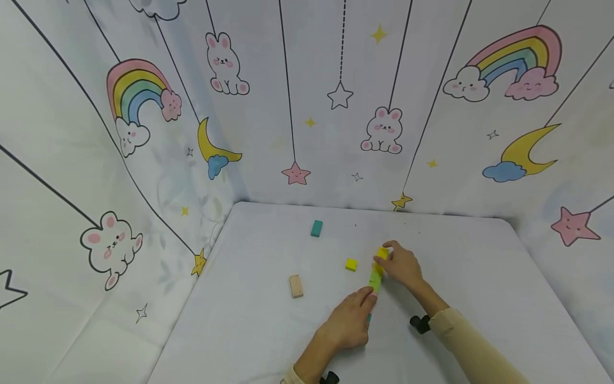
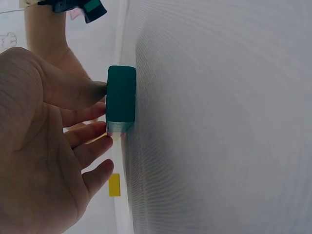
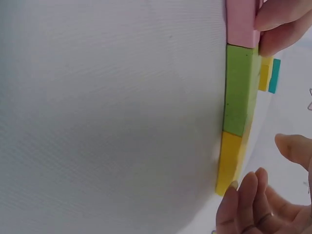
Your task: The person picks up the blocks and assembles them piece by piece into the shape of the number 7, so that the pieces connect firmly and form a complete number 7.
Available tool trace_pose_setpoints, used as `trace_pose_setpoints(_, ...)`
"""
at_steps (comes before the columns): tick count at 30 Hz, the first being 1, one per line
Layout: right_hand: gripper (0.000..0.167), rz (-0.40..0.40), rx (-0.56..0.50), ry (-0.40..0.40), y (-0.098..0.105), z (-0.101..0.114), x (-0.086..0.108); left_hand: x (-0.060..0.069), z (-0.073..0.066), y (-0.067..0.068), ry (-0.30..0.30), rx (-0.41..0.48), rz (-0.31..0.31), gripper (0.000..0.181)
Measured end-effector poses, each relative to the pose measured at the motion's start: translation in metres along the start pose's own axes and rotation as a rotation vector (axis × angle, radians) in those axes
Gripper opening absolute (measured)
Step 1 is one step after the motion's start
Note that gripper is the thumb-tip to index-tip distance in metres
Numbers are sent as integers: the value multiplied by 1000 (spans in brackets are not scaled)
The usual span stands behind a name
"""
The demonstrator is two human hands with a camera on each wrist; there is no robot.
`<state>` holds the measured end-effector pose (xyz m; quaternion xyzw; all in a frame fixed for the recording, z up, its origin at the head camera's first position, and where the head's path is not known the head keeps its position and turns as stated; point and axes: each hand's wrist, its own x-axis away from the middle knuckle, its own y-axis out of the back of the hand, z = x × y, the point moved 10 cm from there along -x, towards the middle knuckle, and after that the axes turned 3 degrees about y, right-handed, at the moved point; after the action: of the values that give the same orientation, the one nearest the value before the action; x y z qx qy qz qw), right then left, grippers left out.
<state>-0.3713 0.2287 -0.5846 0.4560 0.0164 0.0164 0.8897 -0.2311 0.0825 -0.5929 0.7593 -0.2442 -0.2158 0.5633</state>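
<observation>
A straight row of blocks runs away from me: a teal block [image 2: 121,95] at the near end, then a pink block [image 3: 241,22], a green block [image 3: 239,90] and a yellow block [image 3: 229,163] at the far end. My left hand [image 1: 347,320] rests along the near part of the row, its thumb and fingertips touching the upper edges of the blocks. At the far end is my right hand [image 1: 405,266], with fingertips against the yellow block's end. Its thumb stands apart from the block in the right wrist view.
Left of the row lies a small yellow block [image 1: 352,264]. Beyond it is another teal block [image 1: 316,229], and a plain wooden block [image 1: 296,286] lies farther left. All are on a white table [image 1: 249,245] backed by a printed white curtain [image 1: 326,138].
</observation>
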Motion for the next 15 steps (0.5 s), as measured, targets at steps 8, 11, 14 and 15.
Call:
trace_pose_setpoints(8, 37, -23, -20, 189, -1, 35, -2, 1, -2, 4, -17, 6, -8, 62)
trace_pose_setpoints(11, 35, 15, -28, 227, -7, 46, -3, 2, -3, 5, -29, 3, -20, 62)
trace_pose_setpoints(14, 35, 67, -21, 236, -15, 50, -5, 2, -4, 6, -40, -8, -31, 62)
trace_pose_setpoints(15, 36, 83, -19, 239, -18, 51, -6, 2, -5, 6, -42, -12, -32, 62)
